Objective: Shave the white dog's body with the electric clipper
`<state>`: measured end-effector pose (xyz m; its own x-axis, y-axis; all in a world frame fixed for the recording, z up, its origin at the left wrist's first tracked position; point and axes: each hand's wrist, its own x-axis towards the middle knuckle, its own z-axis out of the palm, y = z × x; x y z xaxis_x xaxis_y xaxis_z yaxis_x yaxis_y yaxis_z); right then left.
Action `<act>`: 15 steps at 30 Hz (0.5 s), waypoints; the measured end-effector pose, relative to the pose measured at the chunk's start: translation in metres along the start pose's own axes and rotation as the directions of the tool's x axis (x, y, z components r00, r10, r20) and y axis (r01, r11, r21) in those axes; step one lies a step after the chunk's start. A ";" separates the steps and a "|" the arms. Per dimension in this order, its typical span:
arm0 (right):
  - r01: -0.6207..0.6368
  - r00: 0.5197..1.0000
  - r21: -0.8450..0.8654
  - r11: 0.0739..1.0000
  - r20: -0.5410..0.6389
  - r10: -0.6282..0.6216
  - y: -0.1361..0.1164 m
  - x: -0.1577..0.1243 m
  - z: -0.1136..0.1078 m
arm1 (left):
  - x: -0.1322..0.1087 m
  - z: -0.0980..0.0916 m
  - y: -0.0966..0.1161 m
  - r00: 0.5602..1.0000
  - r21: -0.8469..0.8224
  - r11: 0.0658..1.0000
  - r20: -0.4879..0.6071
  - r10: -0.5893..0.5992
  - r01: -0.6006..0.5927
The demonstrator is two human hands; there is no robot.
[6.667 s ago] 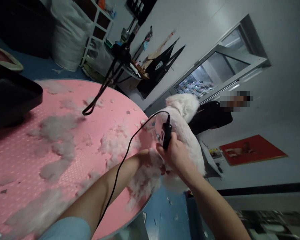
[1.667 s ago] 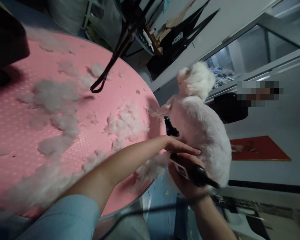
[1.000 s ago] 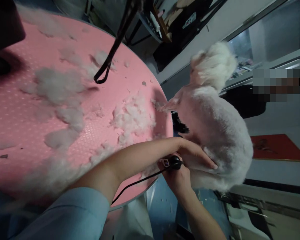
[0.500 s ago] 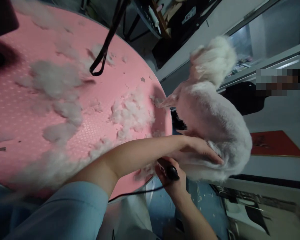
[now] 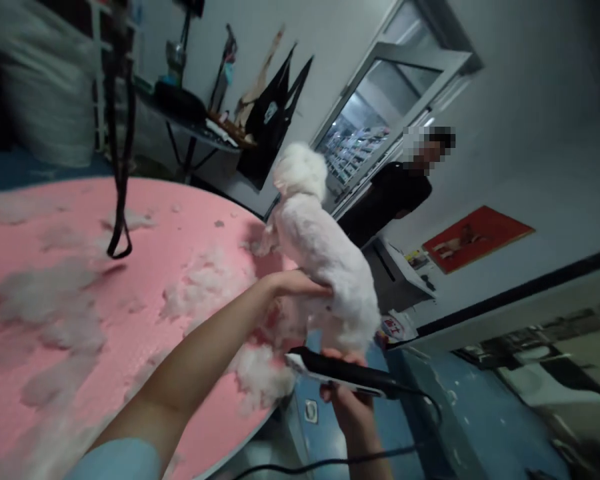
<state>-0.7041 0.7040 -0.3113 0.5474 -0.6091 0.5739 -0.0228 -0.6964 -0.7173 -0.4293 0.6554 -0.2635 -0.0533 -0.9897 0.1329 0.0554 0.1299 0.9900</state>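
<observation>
A freshly clipped white dog [image 5: 325, 247] with a fluffy head stands at the right edge of a round pink table [image 5: 145, 320], facing away. My left hand [image 5: 303, 284] lies against the dog's side and belly, its visible fingers stretched out. Below it, my right hand [image 5: 347, 390] is closed round a black and silver clipper [image 5: 340, 370], whose head points left. The clipper is apart from the dog's body, near its hind end. A black cord runs from the clipper's rear.
Loose clumps of white fur [image 5: 45, 293] lie over the tabletop. A black loop strap [image 5: 120, 220] hangs above it. A person in black [image 5: 400, 193] stands beyond the dog near a window. Behind is a side table with tools [image 5: 200, 123].
The view has swung round and tilted upward. My right hand has turned the clipper sideways and moved it out from beside my left forearm. My left hand has shifted from the dog's thigh toward its belly.
</observation>
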 end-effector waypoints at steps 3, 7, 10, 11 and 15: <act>0.054 0.957 0.041 0.998 -0.286 -0.040 -0.023 0.012 -0.022 | -0.007 -0.007 -0.003 0.999 -0.099 0.995 -0.040 0.012 -0.016; 0.173 0.928 -0.088 0.981 -0.319 -0.192 -0.071 0.062 -0.035 | -0.015 -0.003 -0.001 0.996 -0.144 0.990 -0.085 0.001 -0.013; 0.245 0.947 -0.104 0.964 -0.188 -0.261 -0.082 0.091 -0.024 | -0.019 0.001 0.003 0.994 -0.201 0.979 -0.112 0.001 -0.023; 0.244 0.954 -0.115 0.963 -0.148 -0.259 -0.079 0.094 -0.018 | -0.020 0.002 0.004 0.993 -0.206 0.978 -0.121 -0.002 -0.023; 0.354 0.925 -0.228 0.907 -0.055 -0.375 -0.050 0.079 -0.004 | -0.023 0.001 0.007 0.983 -0.222 0.975 -0.175 -0.056 0.016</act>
<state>-0.6633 0.6895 -0.2284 0.4693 -0.3230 0.8218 -0.0175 -0.9339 -0.3571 -0.4283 0.6789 -0.2595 0.1192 -0.9906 0.0665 0.2747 0.0973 0.9566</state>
